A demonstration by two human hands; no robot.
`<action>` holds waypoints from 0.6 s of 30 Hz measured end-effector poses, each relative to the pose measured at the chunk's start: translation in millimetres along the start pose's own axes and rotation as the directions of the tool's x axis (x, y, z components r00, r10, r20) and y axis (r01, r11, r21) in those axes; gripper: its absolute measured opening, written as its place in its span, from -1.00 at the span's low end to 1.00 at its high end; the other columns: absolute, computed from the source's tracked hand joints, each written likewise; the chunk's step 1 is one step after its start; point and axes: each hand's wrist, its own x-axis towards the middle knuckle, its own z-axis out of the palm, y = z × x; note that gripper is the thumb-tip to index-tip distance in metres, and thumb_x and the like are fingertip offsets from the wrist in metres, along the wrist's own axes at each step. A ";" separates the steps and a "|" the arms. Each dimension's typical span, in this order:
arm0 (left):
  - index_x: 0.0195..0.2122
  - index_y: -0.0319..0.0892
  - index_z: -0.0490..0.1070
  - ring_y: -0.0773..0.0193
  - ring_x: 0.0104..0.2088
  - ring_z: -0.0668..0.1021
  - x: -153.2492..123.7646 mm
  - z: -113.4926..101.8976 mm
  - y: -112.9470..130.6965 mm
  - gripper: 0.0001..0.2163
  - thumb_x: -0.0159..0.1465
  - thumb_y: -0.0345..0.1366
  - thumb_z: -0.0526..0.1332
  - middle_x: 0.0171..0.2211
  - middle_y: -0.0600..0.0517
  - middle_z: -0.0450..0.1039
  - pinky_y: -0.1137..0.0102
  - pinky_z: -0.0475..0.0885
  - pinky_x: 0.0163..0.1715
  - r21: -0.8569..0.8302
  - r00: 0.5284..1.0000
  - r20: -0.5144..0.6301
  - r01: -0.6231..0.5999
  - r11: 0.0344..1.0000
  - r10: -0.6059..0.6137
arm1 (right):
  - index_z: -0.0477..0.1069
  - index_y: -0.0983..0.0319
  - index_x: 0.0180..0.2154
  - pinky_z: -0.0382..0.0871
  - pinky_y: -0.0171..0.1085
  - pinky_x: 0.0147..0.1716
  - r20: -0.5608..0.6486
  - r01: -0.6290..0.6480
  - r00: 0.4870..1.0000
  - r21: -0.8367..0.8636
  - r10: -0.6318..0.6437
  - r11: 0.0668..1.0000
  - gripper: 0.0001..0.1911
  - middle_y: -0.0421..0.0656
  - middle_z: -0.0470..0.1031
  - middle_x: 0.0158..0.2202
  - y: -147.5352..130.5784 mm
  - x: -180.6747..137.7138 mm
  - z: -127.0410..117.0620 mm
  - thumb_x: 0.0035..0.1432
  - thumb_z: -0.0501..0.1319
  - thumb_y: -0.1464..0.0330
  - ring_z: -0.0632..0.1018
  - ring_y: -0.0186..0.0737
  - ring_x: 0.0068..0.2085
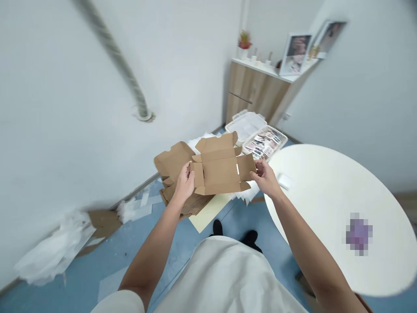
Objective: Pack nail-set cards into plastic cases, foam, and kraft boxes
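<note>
I hold a flat, unfolded brown cardboard box blank [219,170] in the air in front of me. My left hand [184,182] grips its left edge, fingers curled round the flap. My right hand [265,176] pinches its right flap. The blank's flaps stick out on all sides, some partly bent up. Below and behind it lies a stack of more brown cardboard blanks [172,163] on the floor.
A round white table [332,208] stands at my right with a small white object [285,180] on it. Open plastic cases [260,137] lie on the blue floor by a wooden cabinet [254,93]. White plastic wrap [55,250] and paper scraps lie along the left wall.
</note>
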 end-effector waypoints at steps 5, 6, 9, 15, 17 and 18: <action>0.13 -0.16 0.06 0.21 -0.10 0.47 7.7 96.7 37.1 -0.52 0.17 -0.28 0.11 -0.02 -0.13 0.34 0.27 0.37 -0.10 -0.191 0.958 0.284 0.015 0.982 0.041 | 0.24 0.21 -0.30 0.40 -0.24 -0.37 -0.312 -0.109 0.943 0.033 0.114 0.993 -0.75 -0.15 0.42 -0.24 12.9 -62.1 -78.3 -0.04 0.19 0.25 0.48 -0.27 -0.32; 0.13 -0.16 0.06 0.21 -0.12 0.48 4.5 120.8 42.7 -0.49 0.15 -0.27 0.14 0.00 -0.15 0.33 0.27 0.39 -0.13 -0.205 0.942 0.335 0.038 0.978 0.033 | 0.25 0.21 -0.30 0.39 -0.24 -0.38 -0.381 -0.135 0.914 0.040 0.140 0.990 -0.74 -0.15 0.42 -0.24 19.2 -77.3 -95.1 -0.04 0.19 0.23 0.48 -0.26 -0.31; 0.13 -0.18 0.08 0.21 -0.17 0.50 -16.0 196.3 55.8 -0.42 0.08 -0.26 0.21 0.03 -0.18 0.28 0.31 0.43 -0.21 -0.220 0.877 0.480 0.122 0.968 -0.002 | 0.28 0.22 -0.33 0.38 -0.24 -0.38 -0.563 -0.219 0.797 0.068 0.218 0.973 -0.71 -0.14 0.43 -0.28 44.5 -123.4 -145.6 -0.05 0.20 0.17 0.48 -0.23 -0.31; 0.06 -0.22 0.18 0.24 -0.22 0.51 -70.1 328.1 76.1 -0.50 0.06 -0.38 0.18 0.05 -0.14 0.27 0.35 0.43 -0.22 -0.174 0.693 0.721 0.217 0.961 -0.025 | 0.26 0.20 -0.27 0.39 -0.23 -0.36 -0.708 -0.255 0.575 0.323 0.411 0.912 -0.70 -0.13 0.47 -0.30 107.1 -202.4 -241.3 -0.06 0.18 0.21 0.50 -0.22 -0.32; -0.01 -0.21 0.26 0.23 -0.18 0.49 -81.5 363.1 78.8 -0.58 0.06 -0.45 0.10 -0.01 -0.09 0.33 0.37 0.41 -0.21 -0.105 0.652 0.757 0.186 0.977 -0.042 | 0.23 0.17 -0.17 0.40 -0.23 -0.40 -0.666 -0.283 0.563 0.401 0.490 0.871 -0.65 -0.12 0.47 -0.23 131.3 -222.7 -266.7 -0.07 0.16 0.26 0.51 -0.21 -0.33; -0.05 -0.20 0.29 0.23 -0.16 0.48 -85.8 379.0 78.6 -0.61 0.05 -0.48 0.07 -0.05 -0.06 0.37 0.38 0.40 -0.20 -0.065 0.635 0.771 0.161 0.985 -0.053 | 0.22 0.16 -0.15 0.41 -0.23 -0.42 -0.650 -0.304 0.555 0.423 0.519 0.854 -0.61 -0.11 0.46 -0.20 144.1 -231.3 -277.1 -0.09 0.15 0.29 0.51 -0.22 -0.33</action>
